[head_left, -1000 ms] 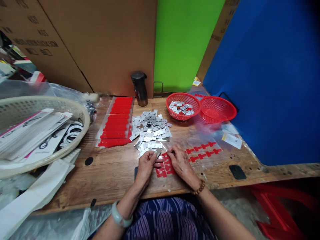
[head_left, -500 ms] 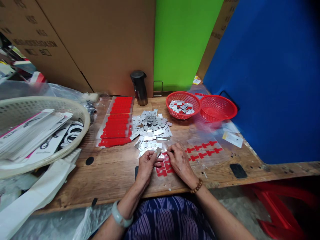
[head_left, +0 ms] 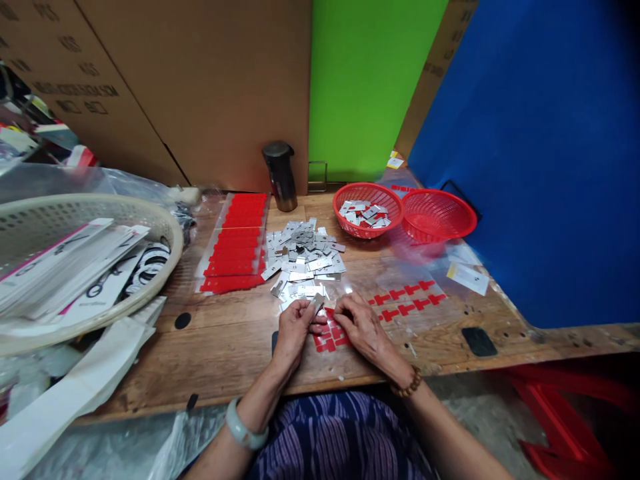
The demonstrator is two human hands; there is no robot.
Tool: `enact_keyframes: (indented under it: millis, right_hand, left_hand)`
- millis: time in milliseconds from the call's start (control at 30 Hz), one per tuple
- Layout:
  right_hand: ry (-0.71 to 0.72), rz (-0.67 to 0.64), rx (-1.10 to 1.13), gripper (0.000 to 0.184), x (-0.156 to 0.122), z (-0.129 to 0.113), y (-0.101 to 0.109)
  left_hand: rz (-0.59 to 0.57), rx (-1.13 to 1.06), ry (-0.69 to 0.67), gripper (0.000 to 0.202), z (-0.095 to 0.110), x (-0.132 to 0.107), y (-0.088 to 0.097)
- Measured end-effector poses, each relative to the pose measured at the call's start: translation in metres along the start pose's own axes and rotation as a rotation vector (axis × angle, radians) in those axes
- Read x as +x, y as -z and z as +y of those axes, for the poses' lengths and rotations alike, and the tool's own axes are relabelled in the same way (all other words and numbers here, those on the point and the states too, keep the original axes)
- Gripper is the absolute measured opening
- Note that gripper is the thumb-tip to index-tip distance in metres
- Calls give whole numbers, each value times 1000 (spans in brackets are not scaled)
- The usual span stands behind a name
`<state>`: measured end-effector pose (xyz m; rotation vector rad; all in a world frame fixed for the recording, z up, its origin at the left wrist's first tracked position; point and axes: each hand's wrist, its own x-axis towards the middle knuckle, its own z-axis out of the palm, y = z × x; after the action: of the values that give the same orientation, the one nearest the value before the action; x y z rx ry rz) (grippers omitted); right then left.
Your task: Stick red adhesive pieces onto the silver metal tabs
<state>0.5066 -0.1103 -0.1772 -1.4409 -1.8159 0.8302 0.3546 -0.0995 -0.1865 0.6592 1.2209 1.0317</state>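
My left hand [head_left: 294,327] is closed on a small silver metal piece [head_left: 317,303], held just above the wooden table [head_left: 225,347]. My right hand [head_left: 361,323] lies beside it with its fingers curled down onto a clear sheet of red T-shaped stickers [head_left: 330,339]. Whether the right fingers pinch a sticker is too small to tell. A heap of the same metal pieces [head_left: 303,257] lies just beyond both hands.
Sheets of red stickers [head_left: 235,243] lie left of the heap, more red stickers [head_left: 407,300] to the right. Two red baskets [head_left: 367,210] [head_left: 439,215] stand behind, one holding metal pieces. A black cup [head_left: 280,175] is at the back, a cream basket [head_left: 85,267] of packaging at left.
My right hand has slid slightly toward me and to the right over the sticker sheet. The left hand keeps the metal piece in nearly the same place.
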Motion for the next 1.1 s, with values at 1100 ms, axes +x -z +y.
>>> enact_keyframes:
  millis: [1100]
  right_hand:
    - [-136,0,262,10,-23,-33,27]
  left_hand:
    - [-189,-125,370,40,32,-51,-3]
